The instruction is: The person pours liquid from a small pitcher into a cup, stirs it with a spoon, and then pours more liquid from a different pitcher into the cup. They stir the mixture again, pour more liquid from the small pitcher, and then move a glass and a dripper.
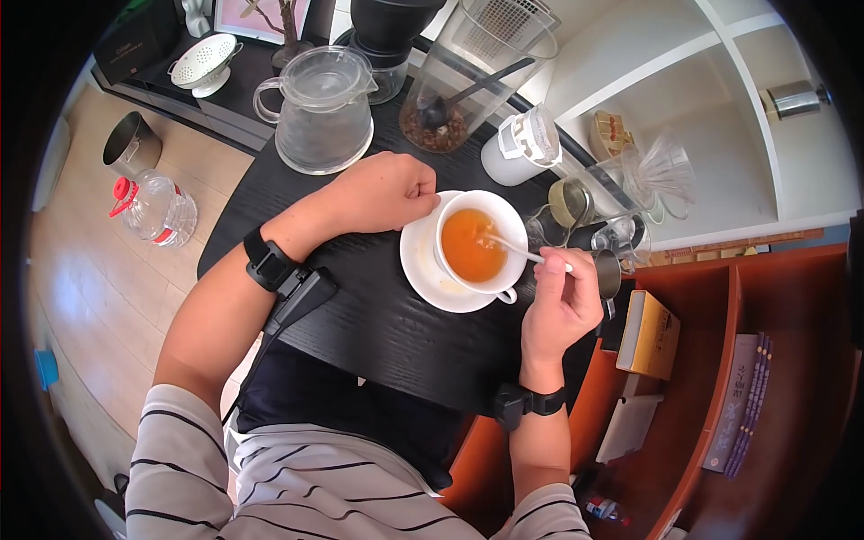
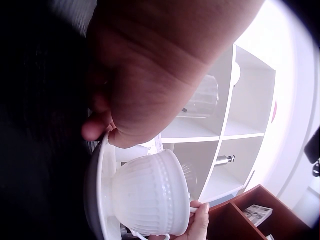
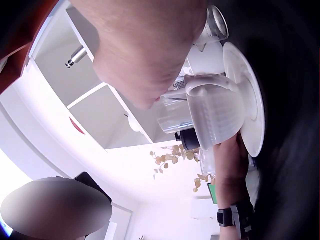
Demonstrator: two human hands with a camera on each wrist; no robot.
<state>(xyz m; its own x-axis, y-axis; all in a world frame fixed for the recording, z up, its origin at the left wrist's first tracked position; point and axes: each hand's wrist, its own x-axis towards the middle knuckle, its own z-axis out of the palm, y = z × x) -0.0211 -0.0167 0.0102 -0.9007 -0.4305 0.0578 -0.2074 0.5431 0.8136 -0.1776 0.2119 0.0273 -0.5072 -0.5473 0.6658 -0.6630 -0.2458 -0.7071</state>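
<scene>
A white ribbed cup (image 2: 150, 192) of amber liquid (image 1: 468, 252) stands on a white saucer (image 1: 419, 270) on the dark table. My left hand (image 1: 387, 191) pinches the saucer's left rim, thumb and fingertips on either side of it in the left wrist view. On the other side, my right hand (image 1: 563, 306) holds the handle of a white spoon (image 1: 524, 251) between thumb and fingers. The spoon leans over the cup's right rim, its lower end dipping into the liquid. Toward my right hand points the cup handle (image 1: 508, 295).
Behind the cup stand a glass pitcher (image 1: 324, 126), a tall clear container (image 1: 432, 108) with a black scoop, and a white canister (image 1: 517, 153). Glassware (image 1: 571, 202) sits close to the right. A wooden shelf (image 1: 693, 315) borders the table's right side; a plastic bottle (image 1: 162, 214) is on the floor.
</scene>
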